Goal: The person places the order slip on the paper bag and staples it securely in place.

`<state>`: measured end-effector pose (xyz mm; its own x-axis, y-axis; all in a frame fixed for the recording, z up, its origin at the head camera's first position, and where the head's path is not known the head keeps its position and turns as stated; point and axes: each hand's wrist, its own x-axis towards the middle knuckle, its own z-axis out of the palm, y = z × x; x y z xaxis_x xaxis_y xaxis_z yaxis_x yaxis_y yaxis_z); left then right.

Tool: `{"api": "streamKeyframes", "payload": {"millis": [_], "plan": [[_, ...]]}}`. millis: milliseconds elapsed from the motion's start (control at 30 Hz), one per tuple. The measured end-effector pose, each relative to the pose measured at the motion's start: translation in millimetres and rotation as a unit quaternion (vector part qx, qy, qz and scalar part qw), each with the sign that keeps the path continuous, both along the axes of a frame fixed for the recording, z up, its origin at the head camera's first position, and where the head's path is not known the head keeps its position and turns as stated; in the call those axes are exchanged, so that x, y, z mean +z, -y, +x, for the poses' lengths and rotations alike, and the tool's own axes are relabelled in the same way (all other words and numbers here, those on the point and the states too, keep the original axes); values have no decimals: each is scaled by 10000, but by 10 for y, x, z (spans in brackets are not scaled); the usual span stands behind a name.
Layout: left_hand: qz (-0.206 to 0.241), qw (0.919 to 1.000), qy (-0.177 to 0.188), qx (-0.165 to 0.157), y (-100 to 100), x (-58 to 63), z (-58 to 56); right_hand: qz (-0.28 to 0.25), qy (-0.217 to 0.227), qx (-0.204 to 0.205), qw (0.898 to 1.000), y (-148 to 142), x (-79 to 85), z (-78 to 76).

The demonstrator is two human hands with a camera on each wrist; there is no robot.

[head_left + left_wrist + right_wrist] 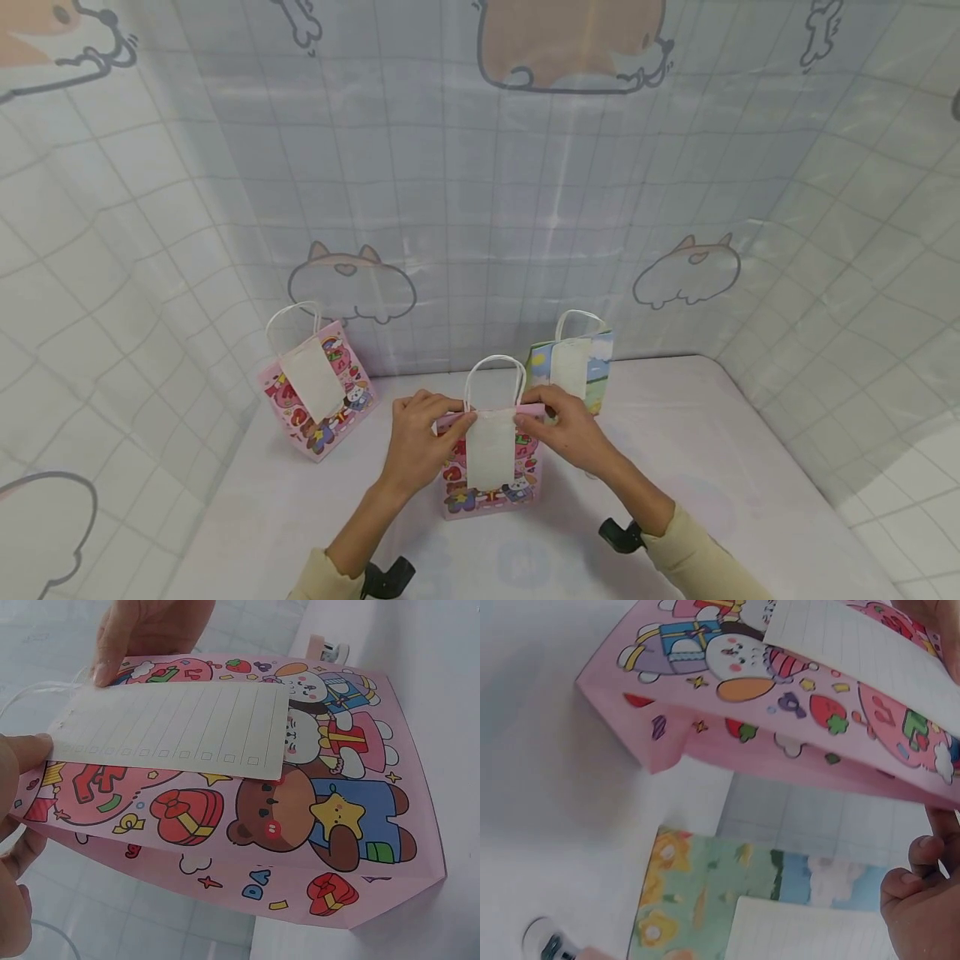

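A pink cartoon paper bag (456,497) with white handles stands in front of me, with a lined white paper slip (491,454) on its front. At the bag's top left corner, my left hand (414,442) pinches the rim, thumb in front on the slip's edge. My right hand (576,432) does the same at the top right corner. The left wrist view shows small checkboxes along the slip (172,724) and a bear printed beside it. In the right wrist view, fingers of the right hand (934,907) curl behind the bag's rim.
A second pink bag (360,375) with a white slip leans at the back left. Behind my right hand stands a green and blue landscape bag (598,371), also with a slip. A small round object (547,941) lies on the white table (675,417). Patterned sheets (495,208) enclose the table.
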<state>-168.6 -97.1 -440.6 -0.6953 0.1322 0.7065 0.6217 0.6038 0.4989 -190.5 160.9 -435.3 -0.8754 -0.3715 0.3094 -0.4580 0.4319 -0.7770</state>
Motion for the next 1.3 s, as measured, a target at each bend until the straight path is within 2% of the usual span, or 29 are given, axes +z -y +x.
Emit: {"api": "streamKeyframes", "payload": {"millis": [400,667,1000,1167,1300], "plan": [[-18,10000,-19,-30,10,-13,-7,340,-206,-191,9990,-349,-135,-4],[-13,10000,7,-80,17,-25,-17,675,24,-264,9974,-699,-339,-45],[-28,10000,25,-51,18,-19,-8,1264,694,-676,9872,-1129,-670,-233],[-31,10000,53,-65,16,-12,-6,1424,768,-519,9855,-1259,-751,-286],[-50,9999,108,-65,14,3,-5,1595,993,-312,9817,-1315,-781,-304]]}}
